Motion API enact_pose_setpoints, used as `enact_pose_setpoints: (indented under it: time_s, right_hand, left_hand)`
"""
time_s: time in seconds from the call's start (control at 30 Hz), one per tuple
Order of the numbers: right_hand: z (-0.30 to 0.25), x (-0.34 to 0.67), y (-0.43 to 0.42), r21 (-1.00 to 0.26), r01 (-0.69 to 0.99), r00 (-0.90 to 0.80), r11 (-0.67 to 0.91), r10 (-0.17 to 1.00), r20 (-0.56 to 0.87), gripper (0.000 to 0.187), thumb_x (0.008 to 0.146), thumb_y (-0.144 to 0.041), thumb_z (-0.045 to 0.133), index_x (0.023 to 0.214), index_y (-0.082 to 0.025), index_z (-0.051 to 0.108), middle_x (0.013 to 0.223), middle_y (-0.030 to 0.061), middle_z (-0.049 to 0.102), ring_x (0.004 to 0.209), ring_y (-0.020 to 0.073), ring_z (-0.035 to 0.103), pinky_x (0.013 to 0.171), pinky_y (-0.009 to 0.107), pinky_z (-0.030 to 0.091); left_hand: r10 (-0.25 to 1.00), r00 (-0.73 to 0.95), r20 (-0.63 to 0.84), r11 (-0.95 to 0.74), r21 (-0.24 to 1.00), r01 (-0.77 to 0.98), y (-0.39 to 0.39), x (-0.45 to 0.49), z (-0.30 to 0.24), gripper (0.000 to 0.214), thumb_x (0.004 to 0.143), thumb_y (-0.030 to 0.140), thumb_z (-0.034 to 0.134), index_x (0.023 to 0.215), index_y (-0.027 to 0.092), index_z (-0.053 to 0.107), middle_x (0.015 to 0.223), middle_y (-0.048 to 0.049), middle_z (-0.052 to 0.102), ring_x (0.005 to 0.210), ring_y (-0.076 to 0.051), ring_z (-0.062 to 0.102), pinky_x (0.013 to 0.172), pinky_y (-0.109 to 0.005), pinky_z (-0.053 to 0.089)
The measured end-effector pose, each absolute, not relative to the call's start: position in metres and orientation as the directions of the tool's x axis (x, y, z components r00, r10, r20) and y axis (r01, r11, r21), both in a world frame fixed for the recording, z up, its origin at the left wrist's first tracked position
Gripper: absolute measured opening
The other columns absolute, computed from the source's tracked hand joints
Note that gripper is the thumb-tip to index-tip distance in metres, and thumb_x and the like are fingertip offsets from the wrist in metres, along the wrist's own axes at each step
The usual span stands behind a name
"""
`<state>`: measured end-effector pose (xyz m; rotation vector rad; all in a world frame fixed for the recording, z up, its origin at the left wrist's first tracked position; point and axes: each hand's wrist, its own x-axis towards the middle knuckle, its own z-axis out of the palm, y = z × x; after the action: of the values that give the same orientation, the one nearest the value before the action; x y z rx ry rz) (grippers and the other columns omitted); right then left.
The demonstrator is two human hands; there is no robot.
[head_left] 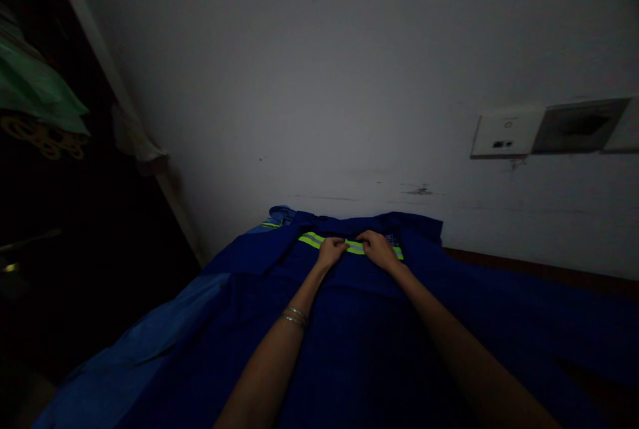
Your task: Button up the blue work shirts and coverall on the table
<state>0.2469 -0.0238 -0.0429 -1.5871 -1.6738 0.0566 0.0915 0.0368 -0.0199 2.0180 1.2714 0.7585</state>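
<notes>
A dark blue work jacket (344, 322) lies spread out in front of me, its far edge against the wall. A yellow-green and silver reflective strip (355, 247) runs across its far part. My left hand (331, 252) is closed at the strip, thumb and fingers pinching the cloth near its middle. Just to the right, my right hand (379, 249) is also closed on the strip, fingertips bent down into the fabric. A small gap separates the two hands. Pale lettering (392, 239) shows partly beside the right hand. Dim light hides the fine folds between the fingers.
Lighter blue cloth (134, 349) lies along the left edge. A white wall (319, 96) rises behind, with a socket panel (508, 133) at right. Green cloth (37, 83) hangs at the far left, above a dark area.
</notes>
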Motion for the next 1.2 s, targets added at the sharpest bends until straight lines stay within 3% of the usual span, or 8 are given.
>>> enact_pose_setpoints:
  time_s: [0.33, 0.63, 0.87, 1.03, 1.2]
  right_hand:
    - [-0.046, 0.254, -0.012, -0.491, 0.835, 0.093, 0.248, 0.816, 0.571, 0.049, 0.068, -0.003, 0.038, 0.114, -0.01, 0.054, 0.128, 0.0131, 0.043, 0.118, 0.0196, 0.04, 0.101, 0.033, 0.031]
    - [-0.043, 0.255, -0.01, -0.461, 0.842, 0.066, 0.282, 0.793, 0.606, 0.056, 0.066, -0.002, 0.039, 0.12, -0.01, 0.047, 0.13, 0.0128, 0.041, 0.121, 0.0193, 0.036, 0.101, 0.033, 0.03]
    - [-0.004, 0.24, -0.023, -0.514, 0.801, 0.034, 0.309, 0.832, 0.553, 0.035, 0.073, -0.014, 0.043, 0.104, -0.018, 0.059, 0.103, 0.0066, 0.061, 0.094, 0.0167, 0.056, 0.085, 0.028, 0.041]
    - [0.016, 0.227, -0.043, -0.511, 0.818, -0.041, 0.262, 0.914, 0.403, 0.026, 0.072, -0.017, 0.046, 0.087, -0.02, 0.066, 0.089, 0.0047, 0.066, 0.079, 0.0158, 0.06, 0.068, 0.022, 0.043]
    - [0.005, 0.225, -0.056, -0.551, 0.809, -0.056, 0.207, 0.959, 0.279, 0.023, 0.068, -0.015, 0.048, 0.077, -0.02, 0.068, 0.075, 0.0034, 0.067, 0.069, 0.0146, 0.061, 0.06, 0.02, 0.041]
  left_hand:
    - [0.929, 0.339, 0.151, -0.329, 0.759, 0.562, 0.023, 0.083, -0.026, 0.028, 0.064, 0.016, 0.06, 0.091, 0.012, 0.066, 0.066, -0.0022, 0.063, 0.062, -0.012, 0.054, 0.061, -0.021, 0.041]
    - [0.913, 0.392, 0.113, -0.236, 0.931, 0.28, 0.01, 0.068, -0.023, 0.024, 0.061, 0.013, 0.062, 0.085, 0.01, 0.061, 0.047, 0.0071, 0.044, 0.042, -0.004, 0.037, 0.045, -0.016, 0.029]
    - [0.94, 0.326, 0.096, -0.153, 0.976, 0.154, 0.014, 0.065, -0.016, 0.026, 0.065, 0.008, 0.052, 0.09, 0.009, 0.061, 0.06, 0.0001, 0.06, 0.056, -0.008, 0.052, 0.057, -0.019, 0.039]
    - [0.948, 0.288, 0.135, -0.232, 0.912, 0.338, 0.014, 0.061, -0.014, 0.02, 0.065, 0.009, 0.048, 0.079, 0.011, 0.064, 0.063, -0.0019, 0.062, 0.061, -0.011, 0.054, 0.058, -0.019, 0.041]
    - [0.896, 0.414, 0.163, -0.371, 0.788, 0.492, 0.01, 0.061, -0.014, 0.012, 0.064, 0.018, 0.054, 0.063, 0.011, 0.064, 0.063, -0.0009, 0.061, 0.063, -0.012, 0.053, 0.058, -0.019, 0.039]
